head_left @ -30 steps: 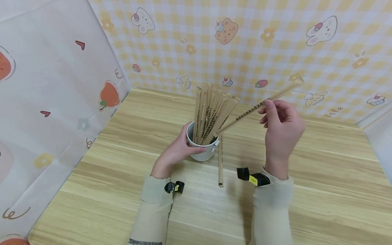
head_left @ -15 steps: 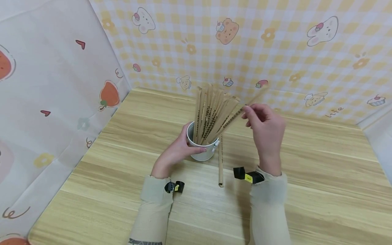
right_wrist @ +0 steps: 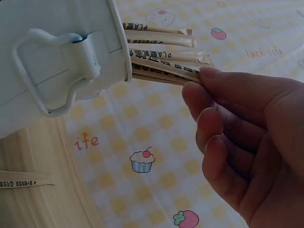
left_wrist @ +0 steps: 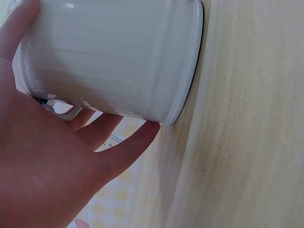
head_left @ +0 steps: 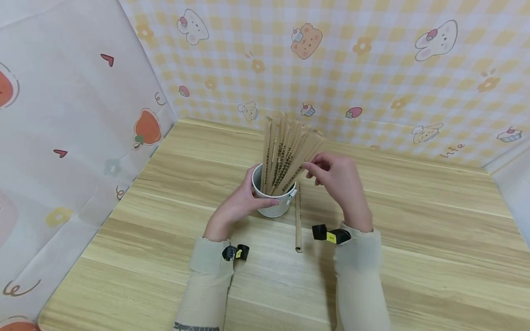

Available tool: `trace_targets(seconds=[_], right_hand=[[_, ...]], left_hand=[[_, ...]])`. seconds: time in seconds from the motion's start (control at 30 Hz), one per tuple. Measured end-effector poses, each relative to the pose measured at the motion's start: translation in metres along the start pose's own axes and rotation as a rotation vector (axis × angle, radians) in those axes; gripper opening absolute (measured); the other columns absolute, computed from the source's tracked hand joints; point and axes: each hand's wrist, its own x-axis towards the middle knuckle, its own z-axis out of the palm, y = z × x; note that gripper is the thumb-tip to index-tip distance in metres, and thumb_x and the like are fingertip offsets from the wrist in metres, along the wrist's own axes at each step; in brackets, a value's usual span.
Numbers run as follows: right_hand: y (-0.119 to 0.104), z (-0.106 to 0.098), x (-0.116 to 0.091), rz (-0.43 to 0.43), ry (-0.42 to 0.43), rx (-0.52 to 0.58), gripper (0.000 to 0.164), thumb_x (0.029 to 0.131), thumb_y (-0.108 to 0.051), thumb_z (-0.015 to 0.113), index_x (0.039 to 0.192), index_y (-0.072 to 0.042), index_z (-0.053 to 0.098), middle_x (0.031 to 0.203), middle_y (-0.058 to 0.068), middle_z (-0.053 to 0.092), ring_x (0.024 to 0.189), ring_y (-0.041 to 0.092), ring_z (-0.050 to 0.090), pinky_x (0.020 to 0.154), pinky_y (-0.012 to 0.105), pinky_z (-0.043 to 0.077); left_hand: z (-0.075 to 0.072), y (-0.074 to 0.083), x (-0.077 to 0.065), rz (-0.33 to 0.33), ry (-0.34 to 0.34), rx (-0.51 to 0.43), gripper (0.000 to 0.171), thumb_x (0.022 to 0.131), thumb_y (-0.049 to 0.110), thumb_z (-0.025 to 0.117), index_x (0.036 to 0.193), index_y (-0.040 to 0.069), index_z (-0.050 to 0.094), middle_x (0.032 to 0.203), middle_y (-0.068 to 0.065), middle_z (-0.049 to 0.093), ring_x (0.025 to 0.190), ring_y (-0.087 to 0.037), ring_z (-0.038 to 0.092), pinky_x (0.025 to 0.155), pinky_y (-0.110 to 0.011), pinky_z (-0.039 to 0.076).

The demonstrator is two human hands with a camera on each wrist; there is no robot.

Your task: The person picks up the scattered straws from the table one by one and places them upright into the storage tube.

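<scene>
A white metal bucket (head_left: pixel 273 211) stands on the table, filled with several paper-wrapped straws (head_left: pixel 281 142) that fan out above its rim. My left hand (head_left: pixel 238 202) grips the bucket from the left, thumb across its front; in the left wrist view the fingers curve round the bucket's wall (left_wrist: pixel 104 57). Between thumb and index finger my right hand (head_left: pixel 337 177) pinches one wrapped straw, whose lower end is inside the bucket. The right wrist view shows that pinched straw (right_wrist: pixel 166 64) beside the others, near the bucket's side handle (right_wrist: pixel 47 76).
One more wrapped straw (head_left: pixel 298 225) lies on the wooden table (head_left: pixel 434 239), just right of the bucket. Behind the table hangs a yellow checked cloth (head_left: pixel 256 82) with cartoon prints, and a pale printed cloth (head_left: pixel 91 101) hangs at the left.
My right hand has moved left and down, bringing the straw from the bucket's right rim into the bucket among the others. The left hand and the bucket have stayed in place.
</scene>
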Motion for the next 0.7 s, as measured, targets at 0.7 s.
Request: trace_targets(seconds=[0.7], right_hand=[[0.026,-0.008,-0.002,0.242,-0.230,0.008,0.025,0.087,-0.031,0.057,0.102,-0.013,0.063,0.085,0.005,0.066,0.067,0.018,0.061,0.061,0.031,0.048]], left_hand=[[0.000,0.007,-0.003,0.001,0.003,-0.018,0.096,0.067,0.024,0.079,0.137,0.026,0.014,0.130,-0.004,0.036,0.114,-0.021,0.042,0.095,-0.036,0.036]])
